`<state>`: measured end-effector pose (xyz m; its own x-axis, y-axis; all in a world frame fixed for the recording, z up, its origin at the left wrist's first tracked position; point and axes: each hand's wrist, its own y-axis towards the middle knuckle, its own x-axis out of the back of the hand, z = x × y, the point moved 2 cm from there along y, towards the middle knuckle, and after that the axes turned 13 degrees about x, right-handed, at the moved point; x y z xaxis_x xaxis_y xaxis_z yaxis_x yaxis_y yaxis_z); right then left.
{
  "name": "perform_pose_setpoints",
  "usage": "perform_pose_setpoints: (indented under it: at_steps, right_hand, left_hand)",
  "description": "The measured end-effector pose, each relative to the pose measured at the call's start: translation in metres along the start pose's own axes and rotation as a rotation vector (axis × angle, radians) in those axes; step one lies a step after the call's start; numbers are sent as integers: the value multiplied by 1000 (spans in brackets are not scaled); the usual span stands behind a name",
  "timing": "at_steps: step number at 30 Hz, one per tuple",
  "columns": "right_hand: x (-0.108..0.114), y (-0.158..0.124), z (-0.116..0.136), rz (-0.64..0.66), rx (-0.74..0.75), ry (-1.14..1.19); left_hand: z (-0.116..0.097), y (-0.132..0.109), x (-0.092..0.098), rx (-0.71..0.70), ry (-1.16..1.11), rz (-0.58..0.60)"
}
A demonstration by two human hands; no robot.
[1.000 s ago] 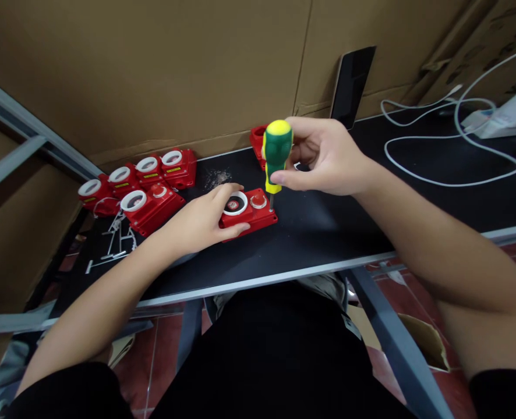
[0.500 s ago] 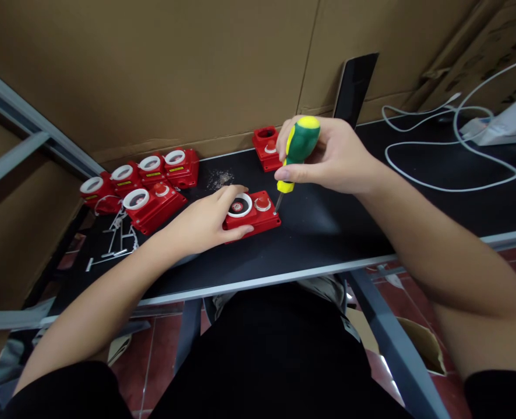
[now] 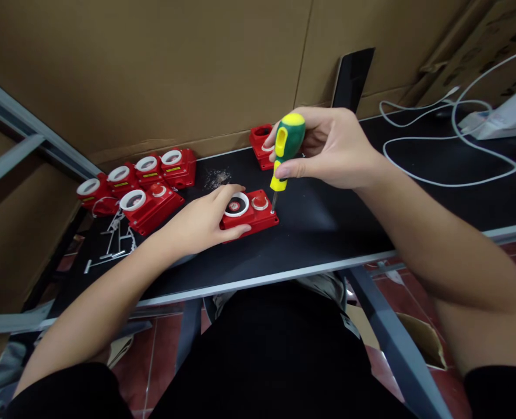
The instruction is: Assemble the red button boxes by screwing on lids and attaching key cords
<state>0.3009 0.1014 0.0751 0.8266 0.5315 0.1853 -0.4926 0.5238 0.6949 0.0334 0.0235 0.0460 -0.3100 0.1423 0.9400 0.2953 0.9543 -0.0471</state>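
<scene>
A red switch box [image 3: 258,214] with a white ring and a red button lies on the black table [image 3: 328,233]. My left hand [image 3: 205,218] clasps its left end, fingers curled over the top and front edge. My right hand [image 3: 328,148] is closed round a green and yellow screwdriver [image 3: 284,148]. The tool stands nearly upright, its tip at the box's right corner.
Several more red boxes [image 3: 140,180] are grouped at the left, and one [image 3: 261,139] sits behind the screwdriver. Loose white parts [image 3: 109,244] lie at the left edge. A dark phone [image 3: 349,78] leans on the cardboard wall. White cables [image 3: 450,145] run at the right.
The screwdriver tilted to the right half a second ago and now stands closer to upright again, tip still at the box's right corner. My left hand has stayed on the box.
</scene>
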Motion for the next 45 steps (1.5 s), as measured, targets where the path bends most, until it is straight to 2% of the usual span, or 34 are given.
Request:
perform_pose_setpoints:
  at_steps: [7,13,17,22,25,36,42,45]
  right_hand:
    - [-3,-3,7,83,-6,108]
    - [-6,-5,16,162,16,109]
    - [-6,-4,10,136,55,38]
    - [-6,-1,-2,123,123,-162]
    - [-8,-3,-5,106,122,-187]
    - [-8,-4,-10,40,59,-150]
    - [-6,-3,-10,90,52,10]
    - [-8,-3,-3,161,57,81]
  left_hand:
    - [0,-1,0,-14,-13,-2]
    - [-1,0,1,-8,-20,10]
    - [0,0,1,-14,-19,3]
    - [0,0,1,-14,-18,11]
    - [-1,0,2,-9,-15,16]
    - [0,0,1,-3,-17,5]
    - [0,0,1,-10,-25,14]
    - [-1,-1,1,4,-14,15]
